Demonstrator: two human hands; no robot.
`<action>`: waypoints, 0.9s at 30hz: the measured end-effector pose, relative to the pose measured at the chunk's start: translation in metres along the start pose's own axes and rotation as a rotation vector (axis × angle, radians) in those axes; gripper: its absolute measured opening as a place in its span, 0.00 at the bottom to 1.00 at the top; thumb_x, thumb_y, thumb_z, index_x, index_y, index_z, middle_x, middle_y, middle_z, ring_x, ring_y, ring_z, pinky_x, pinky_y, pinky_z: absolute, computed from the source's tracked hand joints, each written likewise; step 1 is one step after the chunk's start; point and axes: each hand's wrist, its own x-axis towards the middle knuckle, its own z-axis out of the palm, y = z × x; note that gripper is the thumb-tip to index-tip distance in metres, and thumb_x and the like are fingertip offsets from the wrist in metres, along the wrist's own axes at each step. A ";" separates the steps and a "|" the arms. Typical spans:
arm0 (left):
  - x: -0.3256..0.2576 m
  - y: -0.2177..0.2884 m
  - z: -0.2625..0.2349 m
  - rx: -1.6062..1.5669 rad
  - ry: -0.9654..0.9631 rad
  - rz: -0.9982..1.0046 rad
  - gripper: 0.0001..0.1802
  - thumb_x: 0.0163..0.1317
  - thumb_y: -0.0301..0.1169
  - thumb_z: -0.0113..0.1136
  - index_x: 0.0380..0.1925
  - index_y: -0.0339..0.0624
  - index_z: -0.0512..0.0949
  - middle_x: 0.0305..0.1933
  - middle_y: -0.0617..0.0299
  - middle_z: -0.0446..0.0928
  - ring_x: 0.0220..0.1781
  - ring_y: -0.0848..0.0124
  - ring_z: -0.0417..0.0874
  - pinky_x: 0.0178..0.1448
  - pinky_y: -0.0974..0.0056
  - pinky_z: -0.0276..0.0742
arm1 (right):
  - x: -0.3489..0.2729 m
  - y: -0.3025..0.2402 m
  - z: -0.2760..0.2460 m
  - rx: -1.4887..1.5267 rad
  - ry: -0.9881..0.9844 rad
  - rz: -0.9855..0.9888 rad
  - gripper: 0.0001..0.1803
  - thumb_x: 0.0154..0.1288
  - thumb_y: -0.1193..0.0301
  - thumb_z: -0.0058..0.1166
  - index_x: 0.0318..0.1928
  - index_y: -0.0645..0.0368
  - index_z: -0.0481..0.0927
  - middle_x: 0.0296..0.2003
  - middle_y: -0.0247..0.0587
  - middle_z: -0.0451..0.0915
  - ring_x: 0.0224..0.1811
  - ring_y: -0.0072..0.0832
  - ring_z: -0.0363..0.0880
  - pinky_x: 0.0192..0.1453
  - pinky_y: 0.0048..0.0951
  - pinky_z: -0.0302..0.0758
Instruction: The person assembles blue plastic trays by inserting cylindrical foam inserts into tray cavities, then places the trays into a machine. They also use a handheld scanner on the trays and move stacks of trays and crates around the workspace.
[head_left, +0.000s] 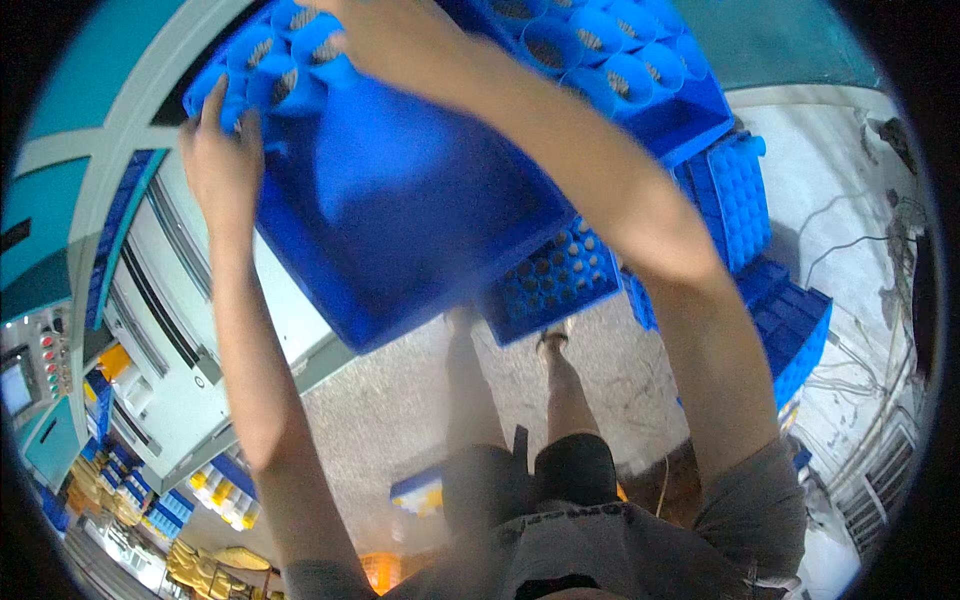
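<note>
Several blue cups (286, 84) with small grey pieces inside stand together in the far left corner of a large blue crate (400, 180). At the crate's left rim, my left hand (222, 160) closes its fingers around the outermost blue cup, partly hiding it. My right hand (380, 40) reaches across the crate to the same group. Its fingertips bend over the rim of another blue cup (322, 45). Motion blurs this hand, and the upper edge of the picture cuts part of it off.
Right of it, another blue crate (690, 125) holds more filled cups. Below stands a crate of small round-topped pieces (550, 275). Stacked blue trays (735, 200) are at the right. A white machine bench (180, 300) and a button panel (45, 360) lie left.
</note>
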 end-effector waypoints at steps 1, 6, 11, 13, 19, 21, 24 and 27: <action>0.020 -0.012 0.016 -0.014 -0.175 -0.020 0.24 0.61 0.42 0.66 0.58 0.57 0.80 0.52 0.40 0.81 0.57 0.43 0.80 0.59 0.47 0.78 | 0.022 0.003 0.025 -0.057 -0.139 0.043 0.11 0.59 0.72 0.61 0.44 0.54 0.86 0.42 0.51 0.83 0.47 0.49 0.82 0.50 0.45 0.79; 0.070 -0.020 0.050 0.040 -0.323 -0.183 0.12 0.59 0.34 0.57 0.33 0.37 0.84 0.37 0.37 0.82 0.43 0.43 0.85 0.46 0.46 0.82 | 0.072 0.046 0.093 -0.485 -0.673 -0.171 0.10 0.60 0.68 0.58 0.38 0.56 0.89 0.43 0.52 0.85 0.46 0.46 0.85 0.48 0.44 0.81; 0.056 -0.042 0.085 -0.012 -0.131 -0.024 0.18 0.57 0.32 0.61 0.48 0.43 0.75 0.41 0.37 0.79 0.48 0.39 0.79 0.53 0.42 0.74 | 0.067 0.063 0.107 -0.466 -0.481 -0.228 0.12 0.62 0.67 0.54 0.36 0.60 0.88 0.41 0.54 0.86 0.43 0.46 0.86 0.46 0.42 0.81; 0.068 -0.061 0.108 0.117 -0.303 0.081 0.20 0.60 0.44 0.61 0.54 0.62 0.83 0.47 0.49 0.85 0.52 0.49 0.85 0.57 0.48 0.79 | 0.059 0.051 0.087 -0.339 -0.449 -0.058 0.12 0.63 0.69 0.53 0.35 0.63 0.87 0.39 0.56 0.85 0.42 0.48 0.86 0.45 0.43 0.81; 0.073 -0.059 0.069 0.228 -0.369 0.140 0.22 0.62 0.51 0.63 0.54 0.61 0.84 0.47 0.50 0.85 0.48 0.55 0.88 0.53 0.53 0.81 | -0.016 -0.008 -0.106 0.156 -0.154 -0.134 0.07 0.59 0.75 0.55 0.32 0.64 0.85 0.32 0.62 0.82 0.36 0.52 0.82 0.41 0.47 0.76; 0.046 -0.032 0.003 0.098 -0.389 0.092 0.21 0.64 0.50 0.62 0.54 0.59 0.84 0.47 0.51 0.86 0.45 0.58 0.88 0.50 0.56 0.82 | -0.058 -0.032 -0.189 0.068 -0.195 -0.102 0.07 0.60 0.74 0.57 0.37 0.60 0.85 0.37 0.56 0.82 0.40 0.47 0.82 0.44 0.43 0.76; -0.020 0.013 -0.119 -0.100 -0.381 -0.011 0.16 0.70 0.37 0.61 0.56 0.51 0.83 0.46 0.50 0.86 0.45 0.69 0.88 0.48 0.62 0.84 | -0.118 -0.065 -0.295 -0.019 -0.311 -0.042 0.12 0.61 0.73 0.62 0.46 0.51 0.85 0.48 0.49 0.82 0.42 0.40 0.85 0.43 0.37 0.81; -0.075 0.054 -0.226 -0.474 -0.436 -0.019 0.16 0.68 0.23 0.60 0.55 0.38 0.81 0.49 0.52 0.85 0.51 0.65 0.84 0.55 0.60 0.81 | -0.191 -0.077 -0.346 0.017 -0.561 0.307 0.13 0.59 0.76 0.63 0.45 0.51 0.86 0.52 0.51 0.82 0.42 0.39 0.87 0.43 0.35 0.87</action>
